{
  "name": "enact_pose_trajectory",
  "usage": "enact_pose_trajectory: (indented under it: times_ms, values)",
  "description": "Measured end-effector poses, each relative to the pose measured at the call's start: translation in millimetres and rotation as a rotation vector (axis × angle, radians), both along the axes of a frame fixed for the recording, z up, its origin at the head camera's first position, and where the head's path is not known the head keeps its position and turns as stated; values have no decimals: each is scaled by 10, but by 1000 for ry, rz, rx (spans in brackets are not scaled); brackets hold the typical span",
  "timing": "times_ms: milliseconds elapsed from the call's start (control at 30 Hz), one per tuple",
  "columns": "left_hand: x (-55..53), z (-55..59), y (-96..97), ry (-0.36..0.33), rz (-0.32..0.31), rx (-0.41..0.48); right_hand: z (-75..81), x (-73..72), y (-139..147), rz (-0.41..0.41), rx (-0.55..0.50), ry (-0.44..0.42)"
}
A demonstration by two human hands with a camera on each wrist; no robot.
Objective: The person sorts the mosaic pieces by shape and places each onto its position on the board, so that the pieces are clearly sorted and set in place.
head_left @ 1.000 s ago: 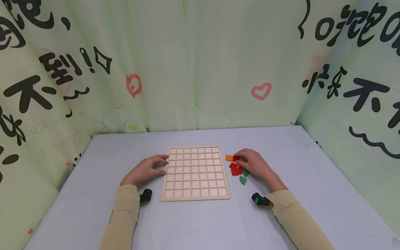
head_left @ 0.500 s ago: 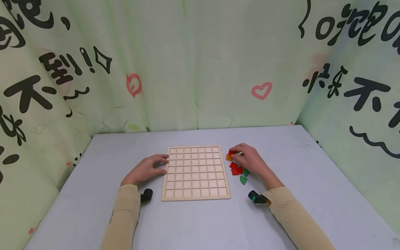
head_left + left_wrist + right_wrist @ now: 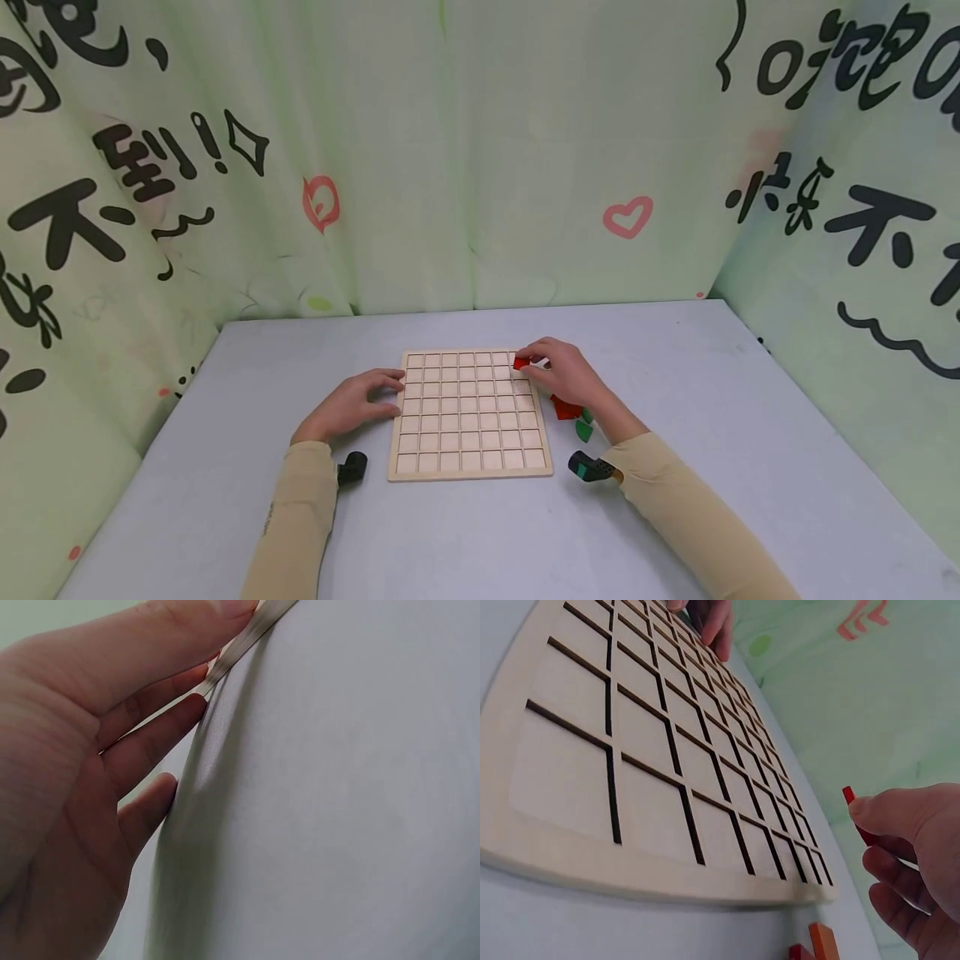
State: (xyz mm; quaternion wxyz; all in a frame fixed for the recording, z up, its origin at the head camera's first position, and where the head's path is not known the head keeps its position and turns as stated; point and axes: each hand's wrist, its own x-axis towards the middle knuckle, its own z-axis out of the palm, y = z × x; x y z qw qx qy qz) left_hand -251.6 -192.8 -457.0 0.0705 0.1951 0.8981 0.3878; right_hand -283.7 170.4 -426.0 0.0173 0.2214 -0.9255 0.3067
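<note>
A wooden grid board [image 3: 468, 419] with square cells lies flat on the table. At its left edge rests my left hand [image 3: 348, 408], thumb and fingertips against the rim; the left wrist view shows the fingers only loosely bent. My right hand [image 3: 567, 377] pinches a small red square tile [image 3: 521, 363] between thumb and fingers over the board's far right corner. Seen from the right wrist, that red tile [image 3: 856, 815] is tilted on edge, above the board. Every cell in sight is bare wood.
Right of the board lie red tiles [image 3: 566, 408] and green rounded pieces [image 3: 583, 431], partly under the right forearm. An orange tile [image 3: 823, 942] shows in the right wrist view near the board's edge. A printed curtain [image 3: 472, 167] hangs behind the table [image 3: 465, 542].
My right hand has picked up a red tile from the loose pieces and carried it left, past the orange tile, to the board's far right corner. The left hand has stayed in place.
</note>
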Motion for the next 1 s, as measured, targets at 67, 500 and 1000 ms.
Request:
enact_pose_trajectory:
  times_ms: [67,500,1000]
  values:
    - [0,-1,1,-4,1,2,3,6,-79,14,-9,-13]
    - [-4,-2,2,-6,-6,5,-91,35,-579,194,3,-26]
    - [2,20,28,-33,16,-8,-99,45,-936,258,64,32]
